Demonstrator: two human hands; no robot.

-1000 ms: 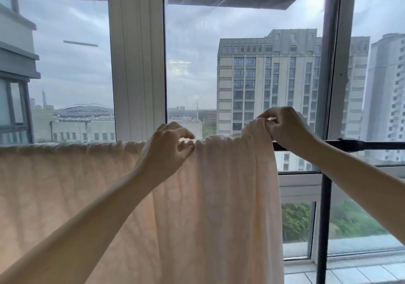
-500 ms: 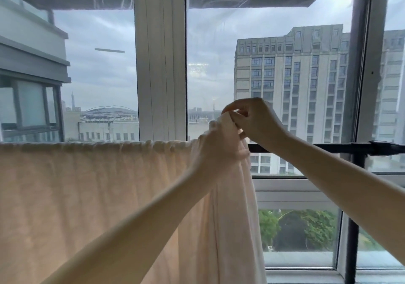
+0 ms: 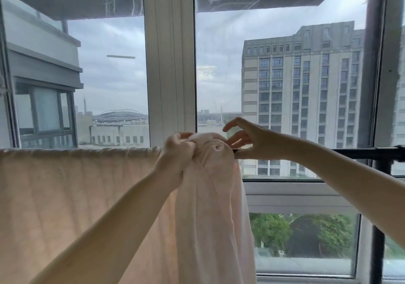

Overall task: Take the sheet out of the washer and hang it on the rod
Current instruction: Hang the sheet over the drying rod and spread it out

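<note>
A pale pink sheet (image 3: 72, 187) hangs over a black horizontal rod (image 3: 355, 153), draped from the left edge of view to the middle. Its right end is bunched into a thick fold (image 3: 210, 152) on top of the rod. My left hand (image 3: 175, 152) grips that bunched fold from the left. Just to the right of the fold, my right hand (image 3: 245, 137) hovers over the rod with spread, relaxed fingers and holds nothing. The washer is out of view.
Large windows with a white frame (image 3: 169, 64) stand right behind the rod. A black upright post (image 3: 378, 229) supports the rod at the right. The rod's right stretch is bare. Buildings and trees lie outside.
My left hand slid right along the rod and gathered the sheet's right end into a bunch. My right hand let go of the sheet and opened.
</note>
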